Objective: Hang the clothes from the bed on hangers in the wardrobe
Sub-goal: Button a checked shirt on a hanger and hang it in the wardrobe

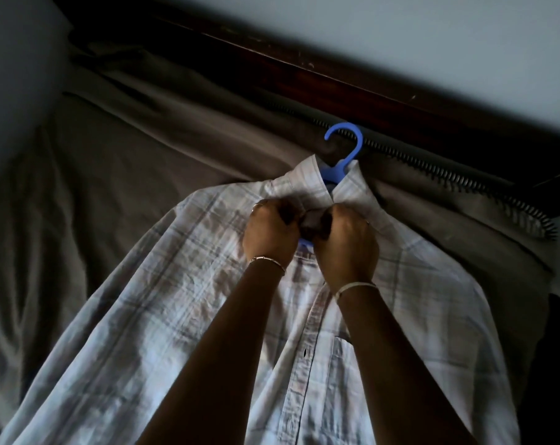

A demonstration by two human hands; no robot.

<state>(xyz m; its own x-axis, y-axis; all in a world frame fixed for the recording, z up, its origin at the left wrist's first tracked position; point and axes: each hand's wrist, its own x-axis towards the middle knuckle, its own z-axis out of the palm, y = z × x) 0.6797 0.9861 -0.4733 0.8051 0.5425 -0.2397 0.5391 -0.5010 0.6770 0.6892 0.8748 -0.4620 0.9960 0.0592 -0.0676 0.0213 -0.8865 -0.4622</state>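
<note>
A pale checked shirt (182,300) lies spread front-up on the bed (127,149), collar toward 12 o'clock. A blue hanger (344,146) sits inside it, with its hook sticking out past the collar. Just below the collar, the left hand (269,232) at 9 o'clock and the right hand (346,242) at 3 o'clock meet, fingers curled, pinching the shirt's front edges.

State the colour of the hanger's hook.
Blue; the hook shows best in the head view, poking out above the shirt collar.
</note>
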